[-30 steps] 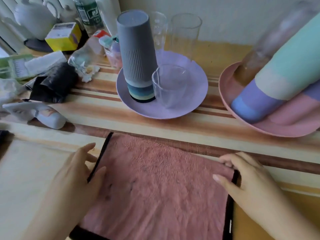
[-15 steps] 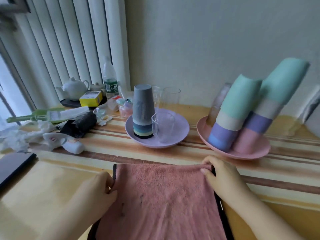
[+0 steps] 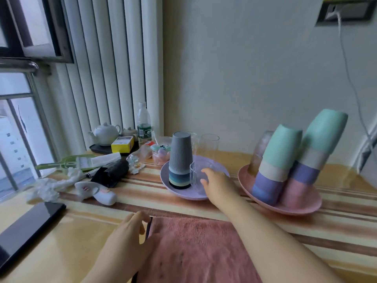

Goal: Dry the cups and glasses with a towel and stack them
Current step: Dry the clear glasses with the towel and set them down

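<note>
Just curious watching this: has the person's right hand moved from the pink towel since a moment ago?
Yes. The right hand left the pink towel and reached forward to the clear glass on the purple plate.

You have one head-worn view, looking forward and slightly down across the striped tabletop toward the pale wall behind it, near enough that the table's front edge falls below the frame.
</note>
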Demonstrator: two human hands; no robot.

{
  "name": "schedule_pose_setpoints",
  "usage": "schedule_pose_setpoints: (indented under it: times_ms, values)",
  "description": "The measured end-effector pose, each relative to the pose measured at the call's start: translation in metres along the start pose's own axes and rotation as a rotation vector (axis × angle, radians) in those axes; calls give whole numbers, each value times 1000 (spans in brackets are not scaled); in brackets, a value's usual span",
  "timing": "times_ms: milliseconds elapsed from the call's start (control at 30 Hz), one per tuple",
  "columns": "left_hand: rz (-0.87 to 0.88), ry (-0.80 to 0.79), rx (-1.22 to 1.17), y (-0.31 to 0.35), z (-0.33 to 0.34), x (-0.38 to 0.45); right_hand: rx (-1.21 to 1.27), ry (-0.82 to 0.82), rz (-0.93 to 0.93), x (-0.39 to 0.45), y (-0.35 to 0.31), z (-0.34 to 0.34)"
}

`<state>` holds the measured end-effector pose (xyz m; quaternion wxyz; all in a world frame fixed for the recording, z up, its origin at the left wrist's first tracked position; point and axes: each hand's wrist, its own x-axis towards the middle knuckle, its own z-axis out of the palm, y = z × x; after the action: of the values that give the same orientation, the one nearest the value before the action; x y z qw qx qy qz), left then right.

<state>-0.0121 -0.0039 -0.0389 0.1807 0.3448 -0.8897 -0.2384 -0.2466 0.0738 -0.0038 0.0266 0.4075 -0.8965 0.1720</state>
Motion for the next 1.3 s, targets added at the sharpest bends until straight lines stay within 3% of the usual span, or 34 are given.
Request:
schedule_pose_setpoints:
  times_ms: [167,333,567,733,767,833,900,967,1133,1300]
  values:
    - [75,65,-145,0,3,18,237,62,38,13,7,14]
    - [98,69,-310,14,14,45,354,197,-72,-12,18,-18]
    - [159,-183,-756,58,15,57,524,-7,-192,-62,1,-49]
    - [109,-112,-900,47,14,44,670,-68,-214,-80,-7,-41]
    - [66,-92,-900,41,13,41,624,-36,-148,-79,3,-39]
    - [15,-101,-899,28,12,37,302,13,68,-80,33,-32]
    - [-4,-136,-880,21,12,31,-17,-115,260,-88,62,-22]
    - [-7,-168,-866,21,14,25,-64,-292,337,-100,75,-10]
    - [-19,-162,-847,32,21,15,287,-154,306,-108,95,1]
    - [-4,-188,-901,51,30,25,1297,200,486,-106,90,-49]
